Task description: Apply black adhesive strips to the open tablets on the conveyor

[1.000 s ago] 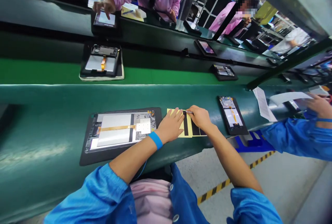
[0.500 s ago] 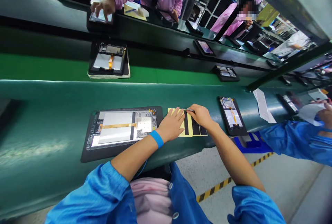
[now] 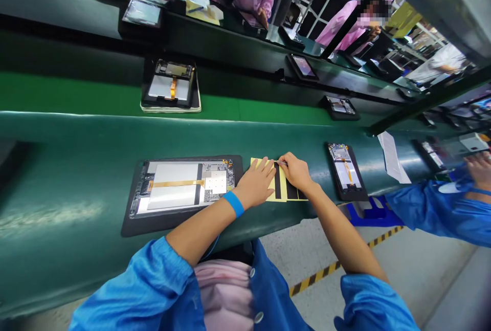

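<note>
My left hand (image 3: 256, 183) lies flat with fingers stretched out on a yellow backing sheet (image 3: 283, 192) that carries black adhesive strips (image 3: 277, 182). At the sheet's top edge, my right hand (image 3: 297, 171) pinches a slim metal tool that looks like tweezers (image 3: 282, 162); its tip points left, close to my left fingertips. Beside my left wrist, an opened tablet (image 3: 184, 188) rests on a black mat (image 3: 132, 226). Its white battery, orange flat cable and circuit board are exposed. My left forearm passes over the mat's near right corner.
Another opened tablet (image 3: 345, 167) lies to the right. Farther back are a tablet on a stand (image 3: 171, 85) and a smaller device (image 3: 339, 107). White papers (image 3: 392, 156) lie near a green post (image 3: 406, 103). A co-worker's blue sleeve (image 3: 429, 208) is at right; a person in pink sits opposite.
The view has shifted slightly. The co-worker's hand opposite has lifted off the device and moved left. The device on its stand has moved a little right. My hands keep almost the same pose.
</note>
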### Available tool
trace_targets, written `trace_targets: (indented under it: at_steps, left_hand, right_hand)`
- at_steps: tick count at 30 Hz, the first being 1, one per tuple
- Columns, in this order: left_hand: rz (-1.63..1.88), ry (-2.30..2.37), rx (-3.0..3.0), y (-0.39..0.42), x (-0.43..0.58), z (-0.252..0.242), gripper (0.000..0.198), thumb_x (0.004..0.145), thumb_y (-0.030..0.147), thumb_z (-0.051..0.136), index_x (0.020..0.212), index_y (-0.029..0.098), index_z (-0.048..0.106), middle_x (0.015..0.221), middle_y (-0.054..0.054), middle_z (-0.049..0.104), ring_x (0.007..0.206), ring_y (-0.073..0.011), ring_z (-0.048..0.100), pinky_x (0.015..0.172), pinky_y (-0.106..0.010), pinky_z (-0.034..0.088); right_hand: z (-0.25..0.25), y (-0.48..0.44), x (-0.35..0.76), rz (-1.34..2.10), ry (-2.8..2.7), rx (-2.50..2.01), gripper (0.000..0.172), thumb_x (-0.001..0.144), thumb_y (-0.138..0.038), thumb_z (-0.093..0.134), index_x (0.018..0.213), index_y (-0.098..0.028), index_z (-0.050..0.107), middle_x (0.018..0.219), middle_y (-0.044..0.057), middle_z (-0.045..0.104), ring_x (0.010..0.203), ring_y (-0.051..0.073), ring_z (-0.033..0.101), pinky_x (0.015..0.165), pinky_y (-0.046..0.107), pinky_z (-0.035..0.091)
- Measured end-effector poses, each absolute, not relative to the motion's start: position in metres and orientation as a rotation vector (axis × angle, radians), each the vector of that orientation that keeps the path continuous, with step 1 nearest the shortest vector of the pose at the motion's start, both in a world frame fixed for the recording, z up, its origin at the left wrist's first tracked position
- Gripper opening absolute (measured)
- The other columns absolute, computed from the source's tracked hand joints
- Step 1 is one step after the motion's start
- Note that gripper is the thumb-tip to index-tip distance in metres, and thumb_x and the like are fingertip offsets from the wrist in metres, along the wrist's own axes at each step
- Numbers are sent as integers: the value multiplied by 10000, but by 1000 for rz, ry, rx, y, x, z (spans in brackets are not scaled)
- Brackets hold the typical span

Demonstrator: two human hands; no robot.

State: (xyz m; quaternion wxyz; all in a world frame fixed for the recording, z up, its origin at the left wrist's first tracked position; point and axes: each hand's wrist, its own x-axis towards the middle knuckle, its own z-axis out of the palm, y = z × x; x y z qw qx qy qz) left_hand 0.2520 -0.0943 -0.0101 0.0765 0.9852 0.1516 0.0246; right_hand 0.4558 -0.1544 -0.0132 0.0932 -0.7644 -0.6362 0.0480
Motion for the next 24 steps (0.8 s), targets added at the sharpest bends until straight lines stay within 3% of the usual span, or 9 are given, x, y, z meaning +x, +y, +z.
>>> trace_targets:
  at_steps: [11,24]
  left_hand:
    - [39,448,2950,-95,252,-5,660,997,470,509,1511,62,434,1639,-187,329,1523,-371,280,1219,-532,268]
    - [84,461,2941,-95,253,-9,645,986,465,524,1498,78,457,1626,-185,359,1522,-364,287,1216,-528,264]
  right_hand:
    - [-10,-168,460,88,-1823,-2210,199,1014,-321,481,992,-240,662,1017,38,699,909,181,660,769,274,455]
    - [-12,-157,450,101,-1827,-2299,193,999,-316,491,966,-246,668,981,34,687,820,183,644,661,268,401]
